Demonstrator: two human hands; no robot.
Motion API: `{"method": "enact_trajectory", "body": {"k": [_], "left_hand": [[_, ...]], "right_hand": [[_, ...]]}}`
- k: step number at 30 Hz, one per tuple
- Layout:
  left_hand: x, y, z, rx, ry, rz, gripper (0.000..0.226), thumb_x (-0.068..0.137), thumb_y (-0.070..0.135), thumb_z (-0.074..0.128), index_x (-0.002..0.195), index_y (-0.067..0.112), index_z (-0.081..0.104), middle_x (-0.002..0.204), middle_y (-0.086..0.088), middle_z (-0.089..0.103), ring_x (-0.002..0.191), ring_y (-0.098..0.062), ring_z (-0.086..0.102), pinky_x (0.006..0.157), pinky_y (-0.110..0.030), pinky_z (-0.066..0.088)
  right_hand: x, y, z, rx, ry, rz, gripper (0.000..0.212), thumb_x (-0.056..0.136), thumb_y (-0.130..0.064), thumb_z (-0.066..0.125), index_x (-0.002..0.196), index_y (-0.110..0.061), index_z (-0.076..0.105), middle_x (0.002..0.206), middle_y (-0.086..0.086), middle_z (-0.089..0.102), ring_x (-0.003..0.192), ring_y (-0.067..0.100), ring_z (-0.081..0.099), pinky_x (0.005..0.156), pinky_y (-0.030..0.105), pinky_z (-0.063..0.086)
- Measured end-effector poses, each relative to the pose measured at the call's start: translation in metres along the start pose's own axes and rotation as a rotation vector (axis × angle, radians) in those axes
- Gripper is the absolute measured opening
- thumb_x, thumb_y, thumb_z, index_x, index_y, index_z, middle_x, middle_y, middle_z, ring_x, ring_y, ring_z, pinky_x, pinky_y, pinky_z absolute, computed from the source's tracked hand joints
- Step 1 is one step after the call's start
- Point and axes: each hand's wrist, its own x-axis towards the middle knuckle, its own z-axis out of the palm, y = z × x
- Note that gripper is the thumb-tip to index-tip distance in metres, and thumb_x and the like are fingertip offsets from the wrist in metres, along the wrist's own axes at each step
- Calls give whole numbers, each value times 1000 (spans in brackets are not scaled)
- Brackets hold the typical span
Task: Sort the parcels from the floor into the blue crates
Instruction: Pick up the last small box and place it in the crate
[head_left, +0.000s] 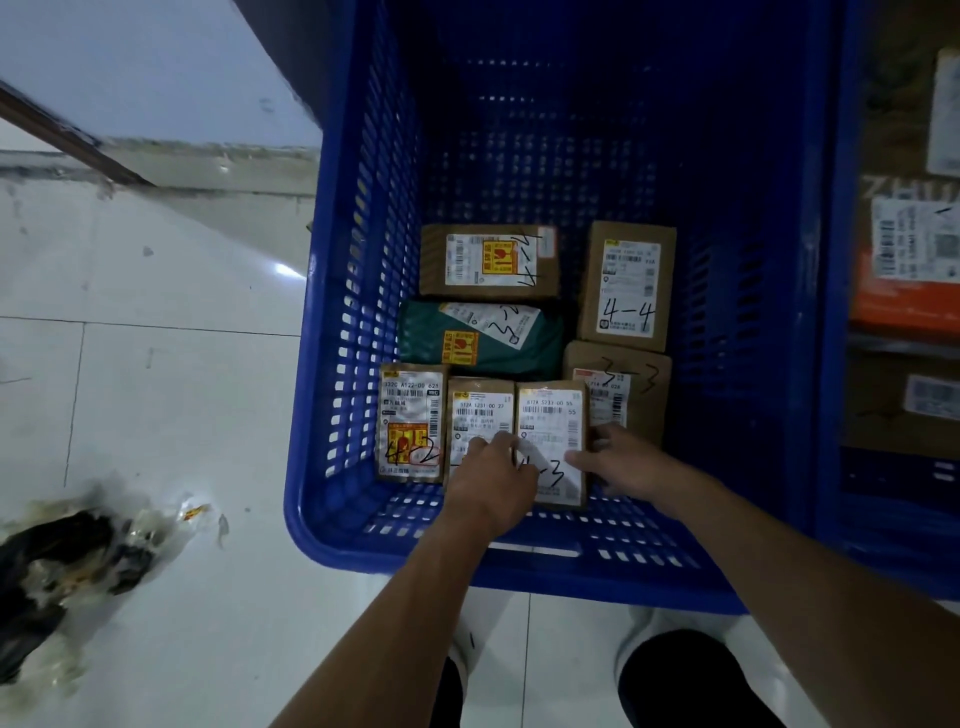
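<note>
A deep blue crate (332, 364) stands in front of me with several labelled parcels on its floor. Both my hands reach inside, at the near row. My left hand (491, 480) and my right hand (623, 462) grip the left and right edges of a small brown parcel (553, 421) with a white label. Beside it lie a similar parcel (478, 410) and one marked 4-2 (413, 421). Further in lie a green bag parcel (483, 338), a box marked 4-4 (626, 283), a box marked 3-3 (644, 384) and another brown box (488, 260).
A second blue crate (893, 509) to the right holds brown and orange boxes. White tiled floor (156, 389) lies to the left, with a crumpled black and clear plastic bag (67, 566) on it. My feet stand just before the crate.
</note>
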Motion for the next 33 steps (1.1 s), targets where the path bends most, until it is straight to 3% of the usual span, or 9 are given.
{"method": "enact_trajectory", "body": {"k": [4, 15, 20, 24, 26, 28, 33], "left_hand": [[5, -4, -2, 5, -10, 6, 50, 101, 33, 52, 149, 20, 40, 140, -11, 42, 122, -31, 55, 103, -45, 50], [11, 0, -1, -4, 16, -38, 47, 99, 33, 55, 141, 16, 41, 136, -10, 49, 117, -29, 59, 98, -42, 52], [-5, 5, -13, -25, 31, -90, 51, 99, 35, 54, 143, 14, 40, 133, -13, 56, 113, -31, 62, 97, -47, 52], [-38, 17, -29, -67, 41, -128, 52, 97, 35, 54, 143, 14, 42, 131, -15, 60, 112, -34, 63, 97, -49, 53], [-62, 29, -41, -117, 41, -130, 52, 95, 33, 55, 142, 13, 44, 129, -15, 61, 111, -34, 64, 96, -51, 54], [-92, 45, -55, -113, 18, -116, 48, 96, 32, 54, 140, 12, 46, 128, -15, 60, 110, -33, 64, 95, -48, 54], [-186, 79, -109, -93, 11, -67, 37, 98, 28, 52, 131, 11, 56, 126, -11, 63, 111, -31, 63, 92, -37, 53]], "right_hand": [[3, 11, 7, -110, 65, -64, 40, 103, -26, 57, 142, -16, 52, 145, 3, 55, 131, 24, 52, 109, 36, 43], [6, 10, 24, -262, 130, -21, 45, 106, -31, 45, 146, -9, 41, 148, 12, 50, 130, 29, 51, 106, 37, 45], [-17, 0, 18, -426, 218, 24, 47, 103, -40, 44, 138, -9, 45, 134, 12, 57, 113, 29, 58, 85, 33, 48], [-61, -9, 5, -495, 217, 40, 44, 104, -37, 41, 139, -10, 45, 135, 13, 54, 116, 30, 56, 89, 34, 47], [-85, -15, -4, -486, 205, 32, 36, 101, -31, 42, 130, -13, 51, 125, 10, 60, 104, 27, 60, 89, 36, 52], [-116, -25, -12, -484, 186, 33, 31, 100, -27, 41, 124, -12, 53, 114, 9, 63, 93, 24, 61, 81, 35, 53], [-217, -81, -14, -491, 180, 0, 19, 101, -26, 42, 104, -11, 52, 99, 9, 61, 84, 24, 59, 57, 30, 37]]}}
